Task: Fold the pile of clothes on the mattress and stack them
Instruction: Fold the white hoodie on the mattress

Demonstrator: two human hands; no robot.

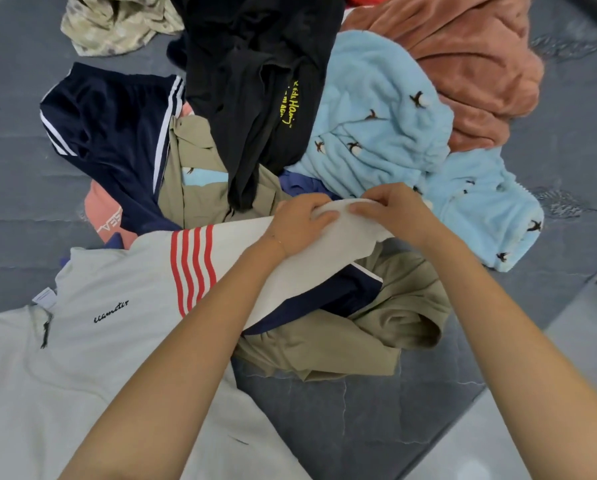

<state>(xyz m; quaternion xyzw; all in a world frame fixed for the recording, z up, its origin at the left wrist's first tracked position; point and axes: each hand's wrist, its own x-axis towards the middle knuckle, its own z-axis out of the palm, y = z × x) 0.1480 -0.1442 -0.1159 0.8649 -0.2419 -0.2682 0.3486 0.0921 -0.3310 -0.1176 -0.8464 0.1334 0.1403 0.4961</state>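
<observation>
left hand (298, 225) and right hand (390, 211) pinch the cuff (340, 210) of a grey sweatshirt (92, 341) side by side, at the near edge of the pile of clothes (376, 116) on the mattress (13, 168). its sleeve (241, 244) stretches down-left to the body, which lies on the left arm's side.

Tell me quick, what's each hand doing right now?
Left hand: closed, gripping the sleeve of the white sweatshirt.
Right hand: closed, pinching the same sleeve's end.
</observation>
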